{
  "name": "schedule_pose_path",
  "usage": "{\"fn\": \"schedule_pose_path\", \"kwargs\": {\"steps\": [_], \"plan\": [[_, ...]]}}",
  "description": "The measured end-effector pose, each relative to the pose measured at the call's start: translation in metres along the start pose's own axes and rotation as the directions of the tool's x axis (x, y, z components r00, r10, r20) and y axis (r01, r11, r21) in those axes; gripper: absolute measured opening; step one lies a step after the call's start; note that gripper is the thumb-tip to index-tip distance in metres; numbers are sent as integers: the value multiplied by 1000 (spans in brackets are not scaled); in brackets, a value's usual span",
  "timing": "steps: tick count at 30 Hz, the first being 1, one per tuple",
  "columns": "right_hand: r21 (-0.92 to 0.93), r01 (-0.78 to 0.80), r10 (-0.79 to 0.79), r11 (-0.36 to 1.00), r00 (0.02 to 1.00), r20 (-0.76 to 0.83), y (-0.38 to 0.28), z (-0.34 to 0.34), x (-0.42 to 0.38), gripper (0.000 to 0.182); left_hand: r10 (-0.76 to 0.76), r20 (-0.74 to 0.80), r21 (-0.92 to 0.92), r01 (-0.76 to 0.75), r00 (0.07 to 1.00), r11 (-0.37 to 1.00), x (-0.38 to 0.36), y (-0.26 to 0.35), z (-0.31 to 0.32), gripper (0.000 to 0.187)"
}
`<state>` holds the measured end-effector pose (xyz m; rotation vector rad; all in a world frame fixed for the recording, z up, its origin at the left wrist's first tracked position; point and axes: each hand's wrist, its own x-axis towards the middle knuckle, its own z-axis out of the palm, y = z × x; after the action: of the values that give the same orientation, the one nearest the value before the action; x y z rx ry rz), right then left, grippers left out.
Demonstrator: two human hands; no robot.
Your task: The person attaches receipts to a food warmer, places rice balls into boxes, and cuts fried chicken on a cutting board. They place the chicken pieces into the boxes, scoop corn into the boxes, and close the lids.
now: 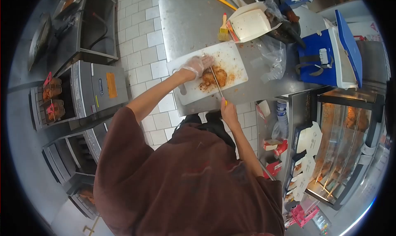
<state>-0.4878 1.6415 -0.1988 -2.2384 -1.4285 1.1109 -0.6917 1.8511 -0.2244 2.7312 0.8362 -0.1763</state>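
Head view: the fried piece [220, 75] is lying on the white board [194, 96] — likely light, crumbly, greasy, best held at its edge. The right hand [229, 113] is gripping the knife [216, 83]; the left hand [199, 65] is lying flat near its tip, apparently grasping nothing.

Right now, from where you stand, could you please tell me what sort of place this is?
Probably a fried-food takeaway kitchen: wire fryer baskets hold browned food, a lit glass display cabinet holds more, and a breaded piece lies on the white cutting board.
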Motion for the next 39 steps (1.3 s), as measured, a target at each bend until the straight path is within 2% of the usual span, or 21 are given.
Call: {"fn": "schedule_pose_path", "kwargs": {"steps": [1,3,5,8,12,14,15,17,18,19,21,22,24,28,31,33,34,36,37,38,39], "plan": [[4,71,-71,997,997,-24,-1,-4,5,60,-34,17,36,33,999,999,3,0,-11,67],[41,87,-86,995,996,-21,-6,-13,-7,59,2,-19,39,-2,1000,999,-1,-2,-15,68],[62,121,-120,991,993,-18,-24,-39,-2,59,-30,-107,22,33,994,999,4,-3,-8,66],[-36,3,-4,999,1000,-31,-37,-56,-11,60,-7,-110,78,16,994,997,8,9,-24,64],[-86,22,-31,996,994,-109,0,-28,19,61,9,-18,-19,-10,1000,1000,24,5,-13,66],[-25,50,-50,998,998,26,12,-36,23,63,53,81,114,-62,995,992,30,6,-22,68],[-27,49,-48,998,999,20,10,-43,16,63,58,77,115,-66,995,991,27,13,-26,68],[-26,75,-73,997,994,77,-17,-75,13,65,-55,42,-19,56,998,998,29,16,-43,76],[19,123,-123,992,992,-24,-22,-81,7,66,-35,-18,123,37,999,992,31,17,-43,72],[25,121,-120,992,992,-26,-25,-86,7,66,-32,-14,126,33,999,991,35,18,-43,72],[-64,-2,4,998,1000,24,-24,-93,10,65,-53,84,209,34,995,977,41,24,-43,69],[-65,-5,7,998,1000,25,-12,-83,18,65,-51,85,206,33,995,978,46,22,-36,69],[-57,15,-16,998,1000,-14,5,-56,30,65,15,17,90,-17,1000,996,47,23,-28,64],[-21,-37,37,999,999,1,8,-63,28,65,9,17,84,-10,1000,996,50,27,-43,64],[-37,94,-96,995,994,-57,-7,-73,20,65,-41,6,60,40,999,997,36,24,-64,66],[24,109,-108,994,994,-19,-21,-75,3,62,-117,-4,169,116,993,979,12,33,-80,67],[26,102,-102,994,995,-11,-24,-73,-1,62,-118,6,164,115,993,980,1,33,-75,67],[22,86,-88,996,984,156,-31,-69,0,62,-181,91,112,171,979,979,-16,27,-66,67],[23,89,-91,996,983,162,-29,-59,2,62,-188,94,112,177,978,978,-17,20,-47,67],[-69,69,-61,995,991,117,-24,-45,4,61,-187,61,21,186,981,982,-17,13,-15,67],[-156,46,-35,987,997,70,-24,-34,6,61,-189,29,-68,191,982,979,-22,12,-14,66]]}}
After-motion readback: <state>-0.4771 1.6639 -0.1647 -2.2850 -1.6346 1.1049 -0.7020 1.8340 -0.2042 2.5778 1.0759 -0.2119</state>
